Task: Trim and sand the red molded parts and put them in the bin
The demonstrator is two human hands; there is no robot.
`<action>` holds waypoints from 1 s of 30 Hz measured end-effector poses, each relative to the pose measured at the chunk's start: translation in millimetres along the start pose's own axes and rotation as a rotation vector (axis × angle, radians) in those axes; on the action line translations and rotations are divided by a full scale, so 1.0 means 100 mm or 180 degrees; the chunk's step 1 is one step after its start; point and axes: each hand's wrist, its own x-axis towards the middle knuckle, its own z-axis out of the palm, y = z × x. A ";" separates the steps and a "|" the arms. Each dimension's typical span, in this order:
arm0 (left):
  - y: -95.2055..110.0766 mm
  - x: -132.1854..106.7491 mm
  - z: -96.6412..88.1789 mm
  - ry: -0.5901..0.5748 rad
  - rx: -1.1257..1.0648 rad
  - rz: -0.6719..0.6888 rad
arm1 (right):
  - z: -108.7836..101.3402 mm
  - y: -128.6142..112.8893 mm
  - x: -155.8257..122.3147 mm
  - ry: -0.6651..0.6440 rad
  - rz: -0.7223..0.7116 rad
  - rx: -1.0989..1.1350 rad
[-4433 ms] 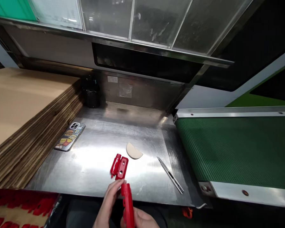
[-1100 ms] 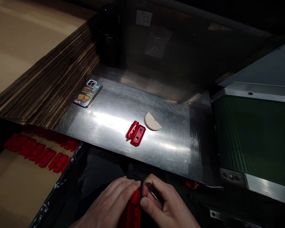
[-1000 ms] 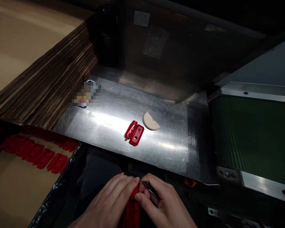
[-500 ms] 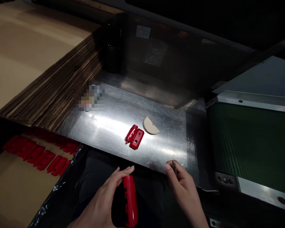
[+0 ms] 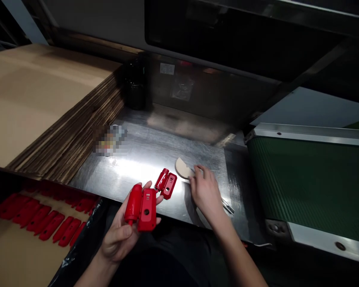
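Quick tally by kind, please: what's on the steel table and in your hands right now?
Red hinged parts: 2, the held part in the left hand and the table part
Beige half-disc: 1, at the right hand
Thin metal tool: 1
Phone: 1
Black jar: 1
Total: 6

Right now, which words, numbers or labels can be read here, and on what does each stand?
No text can be read.
Too small: the small white label on the dark back wall.
Blurred out: the flat object on the steel table.
Marks illegible: the red plastic part in the left hand.
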 end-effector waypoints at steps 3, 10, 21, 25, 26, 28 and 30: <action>0.00 0.04 -0.03 0.0033 0.0126 0.0144 | 0.06 -0.21 0.23 -0.0095 -0.0091 0.0106; 0.00 0.04 0.03 0.0427 0.0326 0.0577 | -0.27 -0.42 0.01 -0.0166 0.0376 0.0597; -0.21 0.17 0.02 0.0912 0.0914 0.1256 | -0.38 -1.11 -0.79 -0.0247 -0.0735 0.1154; -0.24 0.15 -0.01 0.1056 0.0904 0.1311 | -0.35 -1.11 -0.79 -0.0264 -0.0842 0.1161; -0.24 0.14 -0.02 0.1071 0.0897 0.1286 | -0.35 -1.12 -0.79 -0.0288 -0.0841 0.1182; -0.24 0.12 -0.03 0.1062 0.0876 0.1184 | -0.35 -1.14 -0.80 -0.0406 -0.0912 0.1219; -0.23 0.10 -0.04 0.1094 0.0862 0.1159 | -0.35 -1.16 -0.81 -0.0479 -0.0901 0.1160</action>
